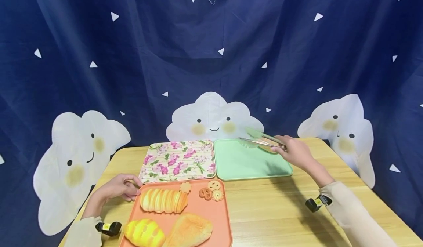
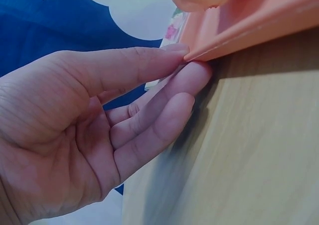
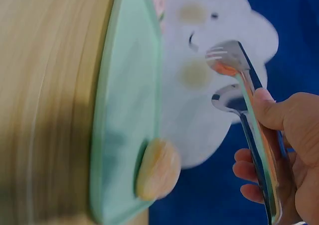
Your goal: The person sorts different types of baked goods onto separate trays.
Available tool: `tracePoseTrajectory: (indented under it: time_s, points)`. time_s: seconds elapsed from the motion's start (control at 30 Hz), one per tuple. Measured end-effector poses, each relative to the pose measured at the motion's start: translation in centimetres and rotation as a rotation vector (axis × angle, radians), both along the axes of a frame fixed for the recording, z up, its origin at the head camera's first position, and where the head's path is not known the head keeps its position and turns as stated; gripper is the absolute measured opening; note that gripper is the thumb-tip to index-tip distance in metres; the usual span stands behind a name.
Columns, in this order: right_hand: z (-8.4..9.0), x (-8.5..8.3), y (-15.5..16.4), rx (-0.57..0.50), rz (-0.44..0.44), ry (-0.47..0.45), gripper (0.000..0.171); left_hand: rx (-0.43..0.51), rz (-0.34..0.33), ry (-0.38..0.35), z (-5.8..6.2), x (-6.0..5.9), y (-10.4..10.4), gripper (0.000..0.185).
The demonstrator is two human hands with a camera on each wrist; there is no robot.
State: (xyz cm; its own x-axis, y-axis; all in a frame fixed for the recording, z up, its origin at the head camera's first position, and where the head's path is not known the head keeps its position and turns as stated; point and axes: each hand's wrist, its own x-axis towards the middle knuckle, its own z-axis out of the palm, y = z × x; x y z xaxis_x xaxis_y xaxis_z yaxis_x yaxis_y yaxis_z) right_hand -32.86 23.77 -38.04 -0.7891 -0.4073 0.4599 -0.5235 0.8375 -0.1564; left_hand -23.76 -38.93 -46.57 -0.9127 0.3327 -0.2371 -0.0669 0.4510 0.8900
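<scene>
Wooden table (image 1: pixel 271 206), right hand (image 1: pixel 295 152) gripping tongs (image 1: pixel 261 141), left hand (image 2: pixel 99 135) relaxed against orange tray (image 2: pixel 249 23), pastry (image 3: pixel 158 169), seemingly, only wrist-visible.

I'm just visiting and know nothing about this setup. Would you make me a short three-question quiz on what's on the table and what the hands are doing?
1. True or false: the right hand holds metal tongs above the green tray.
2. Multiple choice: the left hand touches the edge of which tray? A) the floral tray B) the orange tray C) the green tray
3. Fill in: one piece of bread lies on the ____ tray, near its rim.

Key: 1 true. 2 B; the left wrist view shows the fingertips at the orange rim. 3 green.
</scene>
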Motion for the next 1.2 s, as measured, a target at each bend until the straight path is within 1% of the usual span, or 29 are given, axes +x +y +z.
tracePoseTrajectory:
  time_s: [0.07,0.13,0.23,0.33,0.47,0.57,0.7,0.83,0.97,1.13,1.2]
  points:
    - [0.2,0.5,-1.2,-0.002,0.063,0.017,0.045,0.002,0.0,-0.004,0.0,0.0,0.0,0.031]
    - [0.4,1.2,-2.4,0.009,0.128,0.04,0.049,0.004,0.002,-0.009,0.0,0.0,0.0,0.032]
    - [0.7,2.5,-4.2,0.035,0.228,0.04,0.052,0.006,0.002,-0.013,0.0,0.0,0.0,0.032]
    - [1.0,3.8,-5.8,0.057,0.307,0.047,0.051,0.005,0.004,-0.016,0.0,0.0,0.0,0.032]
    - [1.2,5.4,-7.6,0.081,0.39,0.061,0.05,0.003,0.009,-0.012,0.0,0.0,0.0,0.032]
    - [1.1,6.6,-8.7,0.09,0.463,0.038,0.051,0.003,0.01,-0.01,0.0,0.0,0.1,0.032]
    - [0.9,7.9,-10.1,0.081,0.568,-0.038,0.056,0.005,0.008,-0.012,0.0,-0.1,0.0,0.031]
    - [0.6,8.8,-11.0,0.104,0.65,-0.088,0.054,0.008,0.006,-0.013,-0.1,-0.1,0.1,0.03]
    - [0.2,9.1,-11.5,0.149,0.712,-0.115,0.053,0.009,0.003,-0.009,-0.1,-0.1,0.2,0.03]
    - [-0.2,9.2,-11.9,0.176,0.76,-0.152,0.067,0.014,-0.001,-0.004,-0.2,-0.1,0.0,0.031]
    - [-0.2,9.3,-12.0,0.191,0.76,-0.173,0.069,0.016,-0.003,-0.004,-0.2,-0.1,-0.1,0.031]
